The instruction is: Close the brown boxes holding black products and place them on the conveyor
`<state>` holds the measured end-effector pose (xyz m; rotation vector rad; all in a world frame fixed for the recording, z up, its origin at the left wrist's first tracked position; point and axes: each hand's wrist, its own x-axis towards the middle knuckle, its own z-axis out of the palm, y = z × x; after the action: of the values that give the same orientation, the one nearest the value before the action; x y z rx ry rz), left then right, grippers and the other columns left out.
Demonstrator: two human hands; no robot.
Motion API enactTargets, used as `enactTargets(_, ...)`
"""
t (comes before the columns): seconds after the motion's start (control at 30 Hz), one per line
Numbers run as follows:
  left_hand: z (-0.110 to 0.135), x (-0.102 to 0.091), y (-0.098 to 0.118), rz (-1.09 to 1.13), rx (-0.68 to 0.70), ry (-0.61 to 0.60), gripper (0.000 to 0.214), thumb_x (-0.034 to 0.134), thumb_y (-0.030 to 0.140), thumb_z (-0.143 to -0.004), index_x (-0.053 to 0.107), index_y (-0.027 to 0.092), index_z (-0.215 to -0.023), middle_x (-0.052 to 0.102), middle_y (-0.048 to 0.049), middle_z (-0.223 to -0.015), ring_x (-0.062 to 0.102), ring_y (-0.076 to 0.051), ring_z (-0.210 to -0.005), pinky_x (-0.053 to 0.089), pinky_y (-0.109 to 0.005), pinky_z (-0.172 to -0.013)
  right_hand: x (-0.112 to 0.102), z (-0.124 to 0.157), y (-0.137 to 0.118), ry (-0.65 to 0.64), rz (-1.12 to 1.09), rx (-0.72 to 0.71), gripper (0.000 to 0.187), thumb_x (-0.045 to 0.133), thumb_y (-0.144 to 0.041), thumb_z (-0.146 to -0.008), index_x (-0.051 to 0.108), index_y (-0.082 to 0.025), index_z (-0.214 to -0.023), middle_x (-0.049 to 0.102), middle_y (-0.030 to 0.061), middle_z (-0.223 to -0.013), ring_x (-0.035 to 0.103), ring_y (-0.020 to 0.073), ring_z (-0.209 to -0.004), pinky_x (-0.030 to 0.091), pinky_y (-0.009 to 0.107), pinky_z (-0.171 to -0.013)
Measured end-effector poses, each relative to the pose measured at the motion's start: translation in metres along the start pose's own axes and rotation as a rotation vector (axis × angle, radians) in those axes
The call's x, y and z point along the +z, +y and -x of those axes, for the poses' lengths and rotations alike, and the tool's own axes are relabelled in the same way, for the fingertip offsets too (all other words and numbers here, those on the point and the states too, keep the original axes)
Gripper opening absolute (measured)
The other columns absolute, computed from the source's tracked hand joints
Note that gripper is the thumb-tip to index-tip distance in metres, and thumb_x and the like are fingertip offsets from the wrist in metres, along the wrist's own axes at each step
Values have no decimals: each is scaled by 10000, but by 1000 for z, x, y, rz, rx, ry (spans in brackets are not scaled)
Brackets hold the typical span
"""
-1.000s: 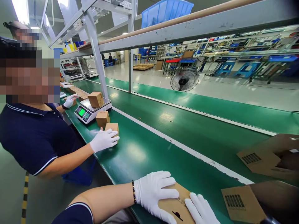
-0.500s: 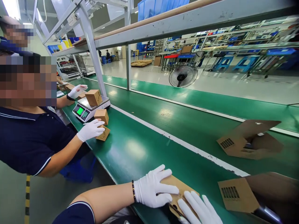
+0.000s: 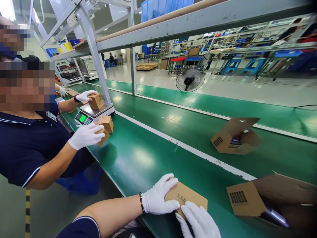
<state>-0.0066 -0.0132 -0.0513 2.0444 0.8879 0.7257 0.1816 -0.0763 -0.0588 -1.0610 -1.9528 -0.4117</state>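
A small brown cardboard box (image 3: 194, 195) with dark print on its top lies at the near edge of the green bench. My white-gloved left hand (image 3: 162, 195) grips its left end, thumb on the near side and fingers over the far side. Fingers of my right hand (image 3: 199, 220), also gloved, press along the box's near edge; its thumb side is partly hidden. To the right stands an open cardboard box (image 3: 244, 201) with a barcode-like print and a dark shiny object inside. Another open box (image 3: 226, 138) sits farther back on the green belt.
At left a co-worker's gloved hand (image 3: 86, 135) holds a small box. The other gloved hand touches a box (image 3: 96, 100) on a weighing scale (image 3: 95, 110). One more box (image 3: 106, 123) stands beside the scale. A metal shelf frame (image 3: 158, 33) spans overhead.
The top of my box now lies flat with its print showing, and my right hand has drawn nearer my left. The far open box shifted left. The co-worker raised one box and touched another.
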Motion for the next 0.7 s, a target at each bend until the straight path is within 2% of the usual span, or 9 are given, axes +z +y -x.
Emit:
enactTargets(0.17,-1,0,-3,-5,37,10,860,650,378,-755,203,186,-1464,182,-188,-1528,246,-313,-1425,267,-493,-1146,-8,-8,2,12,-106,13,204,642,-280,-822,606,-196,-1005,664,61,-936,625,201,-927,479,420,-936)
enactTargets(0.3,-1,3,-6,-11,82,49,849,653,363,-753,210,187,-1455,205,-194,-1506,272,-306,-1413,294,-493,-1135,-8,-5,3,-22,-131,-20,142,642,-255,-826,616,-213,-959,668,45,-889,635,194,-876,496,408,-901)
enactTargets(0.37,0,2,-7,-34,96,66,841,646,358,-764,200,187,-1456,211,-197,-1500,270,-304,-1413,302,-497,-1131,-2,-1,0,9,-96,94,217,626,-262,-842,605,-195,-1048,663,74,-920,631,209,-874,511,404,-856)
enactTargets(0.43,1,-4,-4,-90,88,57,841,636,355,-780,170,194,-1462,207,-201,-1503,276,-307,-1411,319,-506,-1122,6,1,-5,58,-45,265,380,632,-293,-843,549,-164,-1190,655,116,-995,623,236,-910,524,409,-824)
enactTargets(0.5,2,-13,5,-192,85,35,826,610,333,-812,130,205,-1473,191,-207,-1515,291,-312,-1404,353,-513,-1101,11,0,-9,90,-30,362,491,639,-321,-840,493,-147,-1275,643,144,-1067,618,255,-959,533,421,-828)
enactTargets(0.57,-2,-22,23,-358,110,67,755,542,246,-854,120,216,-1480,143,-206,-1539,240,-342,-1420,352,-556,-1086,11,-7,-12,58,-76,412,449,579,-319,-881,483,-158,-1289,628,143,-1145,619,246,-1012,543,405,-842)
enactTargets(0.63,-11,-25,46,-534,167,113,672,473,151,-863,191,219,-1469,118,-185,-1557,144,-385,-1437,320,-616,-1075,5,-18,-12,17,-142,477,372,481,-287,-930,488,-169,-1283,617,123,-1197,621,209,-1045,554,348,-834)
enactTargets(0.7,-25,-23,68,-626,234,90,582,450,130,-864,306,198,-1424,249,-164,-1523,186,-378,-1424,311,-608,-1083,-5,-29,-9,-2,-186,505,331,417,-249,-950,505,-180,-1262,625,97,-1198,627,173,-1040,555,297,-823)
